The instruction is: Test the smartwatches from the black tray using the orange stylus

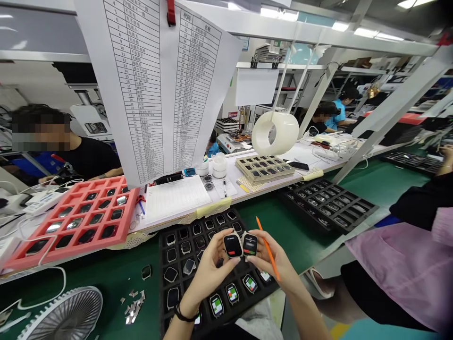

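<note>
Left hand's fingers (208,259) clamped on one smartwatch (232,245), right hand's fingers (261,257) on a second smartwatch (250,244), orange stick (268,248) across that hand, both watches above a black compartment tray (179,262), strip of green table (292,238) at three o'clock, shelf edge (264,190) across twelve.

head view | forward and down | hands (213,259) near, lower centre

2 hands (212,264), 2 watches (232,245), black tray (179,265)
</note>
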A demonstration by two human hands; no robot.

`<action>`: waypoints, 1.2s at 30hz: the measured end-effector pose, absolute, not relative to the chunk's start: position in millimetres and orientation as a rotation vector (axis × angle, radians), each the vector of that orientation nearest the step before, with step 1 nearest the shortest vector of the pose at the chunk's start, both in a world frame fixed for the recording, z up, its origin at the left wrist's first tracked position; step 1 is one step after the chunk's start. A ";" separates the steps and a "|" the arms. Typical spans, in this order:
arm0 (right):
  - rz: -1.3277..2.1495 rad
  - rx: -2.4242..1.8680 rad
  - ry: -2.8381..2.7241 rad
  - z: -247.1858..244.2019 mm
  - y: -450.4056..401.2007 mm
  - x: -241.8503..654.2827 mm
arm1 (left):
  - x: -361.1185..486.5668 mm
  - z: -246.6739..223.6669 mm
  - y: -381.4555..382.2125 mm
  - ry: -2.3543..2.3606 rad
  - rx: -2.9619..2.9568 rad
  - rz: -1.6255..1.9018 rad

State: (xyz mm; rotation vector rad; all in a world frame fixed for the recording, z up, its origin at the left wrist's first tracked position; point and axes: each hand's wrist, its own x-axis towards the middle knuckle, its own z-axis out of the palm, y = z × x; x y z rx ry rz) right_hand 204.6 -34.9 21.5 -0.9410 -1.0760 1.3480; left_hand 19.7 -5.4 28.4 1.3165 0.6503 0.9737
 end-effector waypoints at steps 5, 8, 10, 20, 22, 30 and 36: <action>1.297 -1.023 -1.068 24.0 -32.0 202.2 | 21.2 22.9 -2.9 0.786 1.426 0.994; 1.285 -1.048 -1.067 24.9 -31.8 201.6 | 21.1 22.2 -2.1 0.797 1.433 0.992; 1.281 -1.062 -1.071 24.0 -31.7 201.4 | 21.5 21.3 -1.4 0.787 1.417 0.997; 1.253 -1.052 -1.077 23.6 -31.0 200.9 | 21.1 19.1 -2.3 0.761 1.385 1.026; 1.255 -1.052 -1.075 24.5 -31.2 200.4 | 21.0 19.5 -2.9 0.779 1.397 1.024; 1.252 -1.045 -1.080 20.7 -31.2 202.6 | 21.2 20.9 -2.7 0.761 1.388 1.012; 1.252 -1.050 -1.081 19.9 -30.1 202.9 | 21.4 23.2 -3.4 0.687 1.318 0.998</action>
